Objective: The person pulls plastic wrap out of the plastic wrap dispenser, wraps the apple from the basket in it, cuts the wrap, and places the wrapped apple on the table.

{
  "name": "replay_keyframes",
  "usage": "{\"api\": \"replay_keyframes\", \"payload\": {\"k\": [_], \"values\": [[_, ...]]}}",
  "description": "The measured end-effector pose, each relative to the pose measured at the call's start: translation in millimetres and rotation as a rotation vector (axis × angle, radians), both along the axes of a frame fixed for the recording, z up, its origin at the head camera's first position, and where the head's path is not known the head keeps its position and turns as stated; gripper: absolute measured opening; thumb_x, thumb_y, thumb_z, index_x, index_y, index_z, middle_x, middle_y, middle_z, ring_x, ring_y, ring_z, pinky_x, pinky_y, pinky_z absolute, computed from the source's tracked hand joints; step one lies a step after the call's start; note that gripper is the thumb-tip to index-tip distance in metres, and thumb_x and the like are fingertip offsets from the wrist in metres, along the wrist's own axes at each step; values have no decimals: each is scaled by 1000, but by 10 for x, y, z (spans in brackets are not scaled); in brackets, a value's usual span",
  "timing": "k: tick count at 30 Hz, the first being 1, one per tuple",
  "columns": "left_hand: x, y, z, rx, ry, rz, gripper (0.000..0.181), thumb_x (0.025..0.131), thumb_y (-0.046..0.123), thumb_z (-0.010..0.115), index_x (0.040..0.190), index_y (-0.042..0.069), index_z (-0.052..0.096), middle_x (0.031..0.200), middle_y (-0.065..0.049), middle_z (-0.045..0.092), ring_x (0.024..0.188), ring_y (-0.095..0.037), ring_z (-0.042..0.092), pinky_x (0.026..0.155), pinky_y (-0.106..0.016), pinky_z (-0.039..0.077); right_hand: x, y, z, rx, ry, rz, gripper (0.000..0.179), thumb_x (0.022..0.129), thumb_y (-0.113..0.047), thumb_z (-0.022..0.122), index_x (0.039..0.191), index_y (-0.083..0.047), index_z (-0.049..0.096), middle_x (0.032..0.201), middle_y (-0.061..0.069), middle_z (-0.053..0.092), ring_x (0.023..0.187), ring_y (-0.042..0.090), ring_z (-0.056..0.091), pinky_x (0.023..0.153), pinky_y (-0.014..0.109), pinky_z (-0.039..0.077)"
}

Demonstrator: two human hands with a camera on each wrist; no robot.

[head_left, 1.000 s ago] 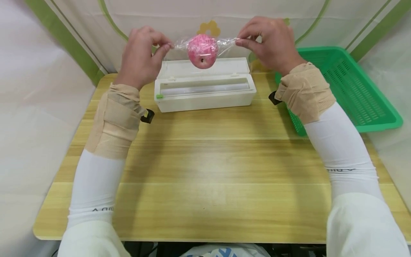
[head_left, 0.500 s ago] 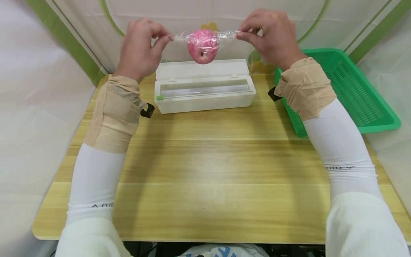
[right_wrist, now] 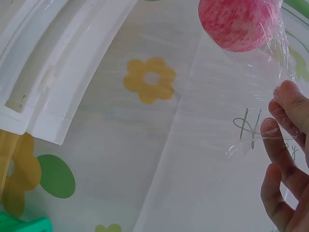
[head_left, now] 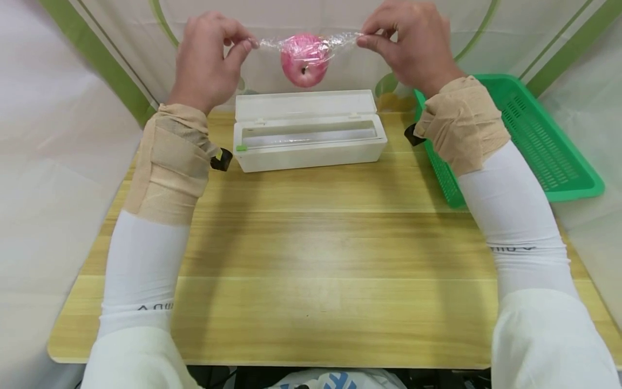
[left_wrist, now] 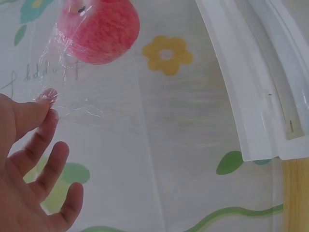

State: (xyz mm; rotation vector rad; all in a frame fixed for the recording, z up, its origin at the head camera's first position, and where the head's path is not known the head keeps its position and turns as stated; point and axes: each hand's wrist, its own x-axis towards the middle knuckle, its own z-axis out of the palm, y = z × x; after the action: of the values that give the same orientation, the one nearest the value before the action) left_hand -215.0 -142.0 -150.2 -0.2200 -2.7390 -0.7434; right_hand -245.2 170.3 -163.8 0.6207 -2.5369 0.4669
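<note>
A pink-red apple (head_left: 304, 67) hangs in clear plastic wrap (head_left: 340, 40) between my two hands, above the far side of the table. My left hand (head_left: 209, 59) pinches one gathered end of the wrap between thumb and index finger. At the other end, my right hand (head_left: 413, 46) pinches the wrap the same way. In the left wrist view the apple (left_wrist: 99, 31) shows through the film, and the other fingers of the left hand (left_wrist: 41, 159) are spread loosely. The right wrist view shows the film stretching from the apple (right_wrist: 239, 21) to the right hand's (right_wrist: 289, 145) fingertips.
A white wrap dispenser box (head_left: 311, 154) with its lid raised stands at the back of the wooden table (head_left: 311, 259). A green plastic basket (head_left: 575, 192) sits at the right, partly behind my right forearm. A flower-printed curtain (head_left: 330, 13) rises behind the table.
Both hands have lifted the wrapped apple higher and farther from me. The wrap stays pinched at both ends. The box and basket stand where they were.
</note>
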Motion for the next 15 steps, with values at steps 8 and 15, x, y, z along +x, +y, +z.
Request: {"api": "replay_keyframes", "payload": {"k": [8,15], "values": [[-15,13,63,-13,39,14,26,110,26,58,124,17,78,103,20,61,104,6,40,108,-23,35,-5,-21,79,-13,-27,-50,36,106,-42,60,119,-16,81,114,3,77,93,-4,47,95,38,38],[16,43,101,-47,85,5,30,112,27,52,125,16,77,111,14,60,104,5,37,105,-23,36,1,-8,140,2,-41,-68,38,108,-40,57,124,-13,78,124,10,73,105,18,55,116,44,33]]}}
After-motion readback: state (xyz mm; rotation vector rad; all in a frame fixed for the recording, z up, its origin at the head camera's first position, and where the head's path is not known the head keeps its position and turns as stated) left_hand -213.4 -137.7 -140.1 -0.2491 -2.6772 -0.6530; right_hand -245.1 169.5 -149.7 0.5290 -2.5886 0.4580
